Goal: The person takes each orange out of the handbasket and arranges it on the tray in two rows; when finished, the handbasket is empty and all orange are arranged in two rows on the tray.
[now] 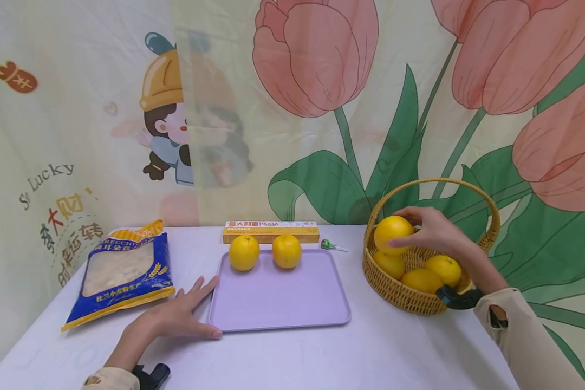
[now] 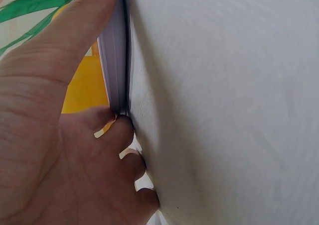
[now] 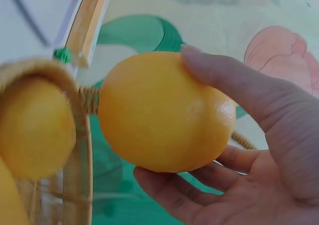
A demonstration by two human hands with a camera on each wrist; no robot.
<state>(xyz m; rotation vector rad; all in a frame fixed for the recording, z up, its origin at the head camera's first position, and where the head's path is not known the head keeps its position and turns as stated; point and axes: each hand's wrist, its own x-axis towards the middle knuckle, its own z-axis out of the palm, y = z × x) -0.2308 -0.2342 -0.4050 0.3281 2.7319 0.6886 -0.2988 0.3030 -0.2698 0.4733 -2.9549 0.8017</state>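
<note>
Two oranges (image 1: 244, 252) (image 1: 286, 251) are already set side by side along the far edge of the lilac tray (image 1: 278, 298), so part of the moving from basket to tray can be judged as done. A third orange (image 1: 392, 233) is gripped by the right hand (image 1: 434, 230), whose fingers and thumb are curled round it. The fruit is held at the near-left rim of the wicker basket (image 1: 409, 300), above the fruit left inside; it is not yet carried across to the tray. In the right wrist view the same orange (image 3: 164, 113) is seen clamped between thumb and fingers, with the basket rim beside it.

Three more oranges (image 1: 421, 273) are seen lying in the basket, so roughly half the work is judged to be left.

The tray is steadied by the left hand (image 1: 175, 317), which is laid flat on the white table (image 1: 322, 357) with its fingers straight and spread, thumb and forefinger touching the tray's left edge.

A blue bag of pasta (image 1: 122, 271) is seen at the left, a yellow box (image 1: 271, 232) behind the tray, and a small green-capped item (image 1: 332, 246) beside it.
</note>
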